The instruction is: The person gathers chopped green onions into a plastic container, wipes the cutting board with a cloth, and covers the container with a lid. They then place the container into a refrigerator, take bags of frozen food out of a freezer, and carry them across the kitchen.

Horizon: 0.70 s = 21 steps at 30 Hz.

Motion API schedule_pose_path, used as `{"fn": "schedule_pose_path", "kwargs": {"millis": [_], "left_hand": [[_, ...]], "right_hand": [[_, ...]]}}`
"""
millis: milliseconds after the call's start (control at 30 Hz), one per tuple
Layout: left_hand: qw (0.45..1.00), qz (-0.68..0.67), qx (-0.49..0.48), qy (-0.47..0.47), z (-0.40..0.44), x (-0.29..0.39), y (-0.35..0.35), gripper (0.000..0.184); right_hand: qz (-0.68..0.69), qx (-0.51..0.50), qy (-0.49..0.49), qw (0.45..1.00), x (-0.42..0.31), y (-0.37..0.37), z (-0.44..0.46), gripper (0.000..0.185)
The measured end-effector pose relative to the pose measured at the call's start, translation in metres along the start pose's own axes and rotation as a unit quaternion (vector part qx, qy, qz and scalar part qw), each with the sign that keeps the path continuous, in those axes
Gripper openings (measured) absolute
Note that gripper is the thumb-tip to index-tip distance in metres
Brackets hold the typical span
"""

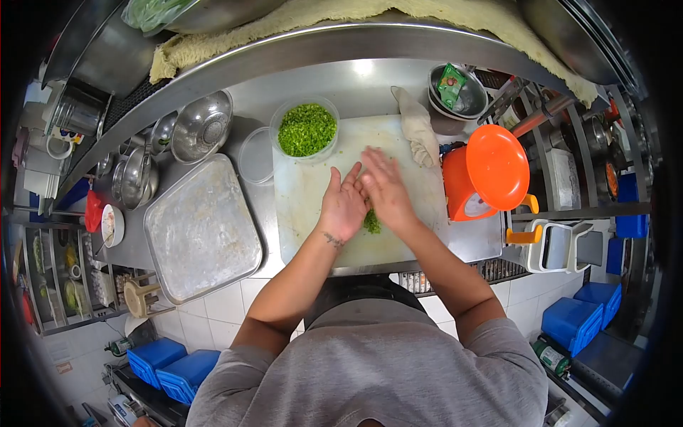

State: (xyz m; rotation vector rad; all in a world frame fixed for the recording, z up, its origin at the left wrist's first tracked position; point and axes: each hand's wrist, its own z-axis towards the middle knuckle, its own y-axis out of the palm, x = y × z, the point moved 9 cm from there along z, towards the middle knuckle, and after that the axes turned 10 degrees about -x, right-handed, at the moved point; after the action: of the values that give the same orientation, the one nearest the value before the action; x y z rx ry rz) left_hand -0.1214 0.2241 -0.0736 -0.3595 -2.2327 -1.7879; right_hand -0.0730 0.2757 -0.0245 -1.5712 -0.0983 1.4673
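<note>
Over a white cutting board (306, 213), my left hand (344, 206) is turned palm up with its fingers apart. Beside it, my right hand (384, 183) is stretched out, its fingers near or touching those of the left; nothing shows in either. A small heap of chopped green herbs or scallions (372, 223) lies on the board just below my hands, partly hidden by them. More of the same chopped greens (307, 129) fill a clear round tub (329, 151) at the board's upper left. A crumpled pale cloth (416, 128) lies at the board's upper right.
An orange kitchen scale (466, 186) stands right of the board. To the left are a clear lid (256, 155), a worn metal tray (206, 228) and a steel colander (203, 127). Behind the cloth sits a bowl with a green packet (451, 85). A steel shelf edge (356, 44) crosses above.
</note>
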Motion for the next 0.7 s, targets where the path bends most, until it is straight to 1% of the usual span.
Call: {"fn": "schedule_pose_path", "kwargs": {"millis": [33,67,167,200,233,267,300,333,400,433,500,533,567,600,633,667,700], "left_hand": [[1.0,0.01,-0.001,0.021,0.0,0.002,-0.002,0.074],[1.0,0.011,-0.001,0.022,-0.002,0.005,0.001,0.074],[0.997,0.033,-0.025,-0.06,-0.019,0.0,0.023,0.078],[0.995,0.083,0.014,-0.056,-0.029,0.007,0.026,0.078],[0.995,0.084,0.017,-0.055,-0.039,0.011,0.022,0.078],[0.95,0.303,0.075,0.026,-0.053,0.042,0.011,0.075],[0.849,0.501,0.131,0.106,-0.069,0.07,0.008,0.072],[0.849,0.499,0.133,0.107,-0.079,0.076,-0.008,0.072],[0.707,0.669,0.16,0.166,-0.102,0.092,-0.028,0.059],[0.708,0.667,0.161,0.165,-0.106,0.087,-0.036,0.059],[0.546,0.801,0.189,0.156,-0.115,0.079,-0.038,0.058],[0.528,0.81,0.198,0.159,-0.116,0.073,-0.042,0.06],[0.529,0.811,0.195,0.158,-0.115,0.067,-0.047,0.06],[0.502,0.827,0.206,0.145,-0.113,0.06,-0.052,0.061],[0.475,0.842,0.218,0.132,-0.112,0.056,-0.053,0.061],[0.477,0.841,0.218,0.132,-0.111,0.053,-0.054,0.061],[0.457,0.855,0.215,0.118,-0.108,0.051,-0.053,0.063]], "right_hand": [[0.049,-0.004,-0.034,0.998,-0.026,0.002,-0.001,0.044],[0.049,-0.045,-0.068,0.995,-0.049,0.016,-0.006,0.046],[0.058,-0.014,-0.066,0.996,-0.024,0.014,0.0,0.048],[0.044,-0.015,-0.008,0.999,0.005,0.014,-0.003,0.06],[0.047,-0.015,-0.008,0.999,0.012,0.01,-0.017,0.06],[0.018,0.002,0.034,0.999,0.022,0.003,-0.036,0.068],[-0.011,0.017,0.077,0.997,0.027,0.0,-0.053,0.076],[-0.011,0.014,0.075,0.997,0.021,0.008,-0.068,0.076],[-0.09,-0.031,0.1,0.99,0.009,0.031,-0.09,0.089],[-0.091,-0.033,0.101,0.99,0.007,0.037,-0.085,0.089],[-0.134,-0.025,0.129,0.982,0.006,0.047,-0.061,0.087],[-0.134,-0.024,0.131,0.982,0.006,0.05,-0.048,0.087],[-0.146,-0.043,0.114,0.982,0.004,0.057,-0.031,0.079],[-0.159,-0.063,0.098,0.98,0.005,0.062,-0.019,0.072],[-0.161,-0.064,0.1,0.98,0.013,0.065,-0.011,0.072],[-0.16,-0.086,0.04,0.983,0.011,0.075,-0.002,0.062],[-0.157,-0.108,-0.022,0.981,0.002,0.082,0.002,0.053]]}}
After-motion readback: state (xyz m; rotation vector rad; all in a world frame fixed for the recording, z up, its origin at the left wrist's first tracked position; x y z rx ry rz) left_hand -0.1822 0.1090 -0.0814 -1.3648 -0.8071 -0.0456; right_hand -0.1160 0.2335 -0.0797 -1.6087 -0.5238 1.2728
